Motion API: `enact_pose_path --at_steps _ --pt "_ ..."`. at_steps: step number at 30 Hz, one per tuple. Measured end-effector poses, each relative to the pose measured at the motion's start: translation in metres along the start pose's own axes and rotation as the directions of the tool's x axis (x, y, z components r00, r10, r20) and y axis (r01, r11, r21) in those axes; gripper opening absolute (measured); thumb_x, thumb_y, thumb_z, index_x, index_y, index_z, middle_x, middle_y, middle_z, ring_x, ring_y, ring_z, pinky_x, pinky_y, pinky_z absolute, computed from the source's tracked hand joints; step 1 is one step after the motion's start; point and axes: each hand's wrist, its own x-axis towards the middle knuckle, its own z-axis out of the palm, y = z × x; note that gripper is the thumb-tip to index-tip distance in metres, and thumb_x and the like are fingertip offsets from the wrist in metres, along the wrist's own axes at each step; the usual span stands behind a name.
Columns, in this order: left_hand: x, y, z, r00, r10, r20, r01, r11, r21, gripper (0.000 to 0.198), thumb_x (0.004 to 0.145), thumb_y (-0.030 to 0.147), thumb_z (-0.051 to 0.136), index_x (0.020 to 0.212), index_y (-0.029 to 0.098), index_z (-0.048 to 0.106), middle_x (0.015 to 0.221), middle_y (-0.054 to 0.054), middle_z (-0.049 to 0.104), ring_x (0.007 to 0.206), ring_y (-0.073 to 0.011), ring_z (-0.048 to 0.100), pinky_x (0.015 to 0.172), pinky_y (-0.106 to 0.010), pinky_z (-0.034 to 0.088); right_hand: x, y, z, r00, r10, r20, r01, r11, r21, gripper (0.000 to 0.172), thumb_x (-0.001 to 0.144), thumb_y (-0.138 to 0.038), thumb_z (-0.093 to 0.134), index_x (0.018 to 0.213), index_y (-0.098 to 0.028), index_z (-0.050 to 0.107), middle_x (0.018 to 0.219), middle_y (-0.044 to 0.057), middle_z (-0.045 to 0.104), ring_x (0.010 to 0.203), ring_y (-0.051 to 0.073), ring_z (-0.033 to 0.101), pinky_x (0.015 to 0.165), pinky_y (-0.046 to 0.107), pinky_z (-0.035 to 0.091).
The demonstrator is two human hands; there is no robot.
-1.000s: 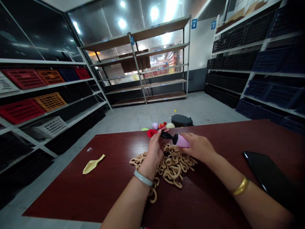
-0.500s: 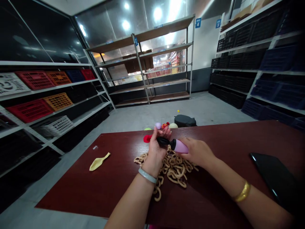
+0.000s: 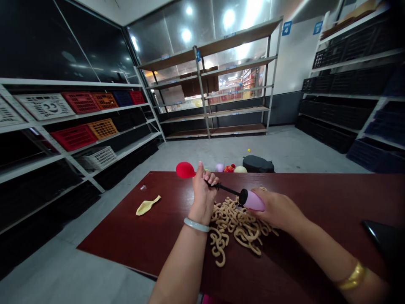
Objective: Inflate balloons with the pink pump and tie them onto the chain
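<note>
A partly filled red balloon [image 3: 185,170] sticks out to the left of my left hand [image 3: 205,190]. That hand's fingers are closed around the black front end of a balloon pump and the balloon's neck, which is mostly hidden. My right hand [image 3: 278,207] grips the pump's pink-purple handle [image 3: 254,201], and a thin black rod [image 3: 229,190] shows between the two hands. Beneath them lies a heap of tan, curled, rope-like pieces [image 3: 234,217] on the dark red-brown table [image 3: 177,236]. To the left rests a flat, pale yellow balloon [image 3: 148,205].
A black phone-like slab [image 3: 382,236] lies at the table's right. Beyond the far edge are a dark grey bag-like object [image 3: 257,164] and several round balloons [image 3: 239,169] on the floor. Racks with crates [image 3: 74,137] stand left and right, with a shelf unit [image 3: 209,114] behind.
The red balloon has grown larger and rounder. My hands have moved apart, drawing the pump out so its black rod shows. The whole view has shifted, so the scene sits further right.
</note>
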Motion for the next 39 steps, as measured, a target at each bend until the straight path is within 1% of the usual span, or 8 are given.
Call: enact_pose_path --at_steps 5,9,12,19,23,29,34,39 --pt "0.006 0.025 -0.004 0.991 0.131 -0.033 -0.131 0.991 -0.024 0.051 0.082 0.035 0.069 0.058 0.019 0.028 0.043 0.009 0.031 0.032 -0.0037 0.029 0.035 -0.019 0.021 0.000 0.012 -0.009 0.999 -0.021 0.044 0.019 0.999 0.050 0.031 0.080 -0.051 0.059 0.102 -0.029 0.059 0.093 0.000 0.070 0.081 0.023 0.066 0.062 0.029 0.038" --pt "0.004 0.026 -0.003 0.988 0.151 -0.029 -0.152 0.988 -0.024 0.051 0.083 0.035 0.067 0.057 0.019 0.027 0.043 0.009 0.030 0.033 -0.0040 0.028 0.036 -0.019 0.020 -0.001 0.017 -0.011 0.998 -0.053 0.036 0.051 0.998 0.040 0.031 0.080 -0.052 0.058 0.100 -0.028 0.059 0.091 0.001 0.071 0.080 0.023 0.066 0.062 0.030 0.039" --pt "-0.003 0.008 0.001 0.993 0.114 -0.001 -0.114 0.993 -0.012 0.051 0.084 0.038 0.066 0.056 0.019 0.028 0.043 0.008 0.030 0.033 -0.0044 0.028 0.036 -0.019 0.020 -0.001 0.017 -0.010 0.997 -0.069 0.016 0.069 0.998 0.003 0.033 0.080 -0.053 0.058 0.099 -0.026 0.058 0.089 0.003 0.071 0.078 0.024 0.066 0.060 0.031 0.038" --pt "-0.032 -0.058 0.010 0.999 -0.032 0.008 0.032 0.998 0.058 0.051 0.084 0.044 0.063 0.054 0.018 0.032 0.043 0.005 0.036 0.036 -0.0070 0.035 0.040 -0.022 0.027 -0.002 0.004 -0.013 0.998 -0.062 -0.018 0.061 0.996 -0.065 0.029 0.080 -0.050 0.058 0.093 -0.025 0.055 0.089 0.004 0.070 0.075 0.023 0.065 0.057 0.030 0.036" --pt "-0.041 -0.072 0.011 0.999 -0.012 -0.037 0.016 0.993 0.113 0.048 0.085 0.046 0.062 0.055 0.018 0.036 0.047 0.002 0.045 0.044 -0.0115 0.048 0.048 -0.026 0.038 -0.002 -0.003 -0.015 0.999 -0.037 -0.032 0.035 0.997 -0.070 0.030 0.079 -0.052 0.058 0.093 -0.025 0.055 0.088 0.004 0.070 0.075 0.023 0.065 0.057 0.030 0.036" --pt "-0.032 -0.053 0.014 0.995 -0.093 0.027 0.091 0.993 0.072 0.053 0.087 0.043 0.059 0.052 0.018 0.029 0.040 0.006 0.027 0.032 -0.0065 0.026 0.037 -0.023 0.019 0.000 -0.009 -0.009 0.999 -0.040 -0.035 0.038 0.999 -0.036 0.033 0.080 -0.053 0.058 0.101 -0.027 0.056 0.090 0.002 0.070 0.077 0.023 0.065 0.059 0.030 0.037" --pt "-0.011 -0.011 0.009 1.000 -0.010 0.024 0.009 0.998 0.065 0.045 0.091 0.032 0.054 0.056 0.019 0.029 0.042 0.007 0.024 0.033 -0.0061 0.025 0.039 -0.022 0.019 0.000 0.004 -0.012 1.000 -0.002 0.007 0.002 1.000 0.003 0.034 0.078 -0.054 0.061 0.101 -0.028 0.059 0.091 0.002 0.070 0.080 0.022 0.065 0.062 0.029 0.037" --pt "0.001 0.027 0.004 0.996 0.084 0.016 -0.085 0.995 0.046 0.046 0.093 0.027 0.049 0.057 0.019 0.022 0.043 0.006 0.022 0.035 -0.0053 0.024 0.040 -0.021 0.020 0.001 0.023 -0.019 0.999 -0.049 0.024 0.048 0.998 0.033 0.030 0.078 -0.049 0.061 0.099 -0.028 0.061 0.088 0.000 0.070 0.080 0.020 0.065 0.065 0.028 0.038"
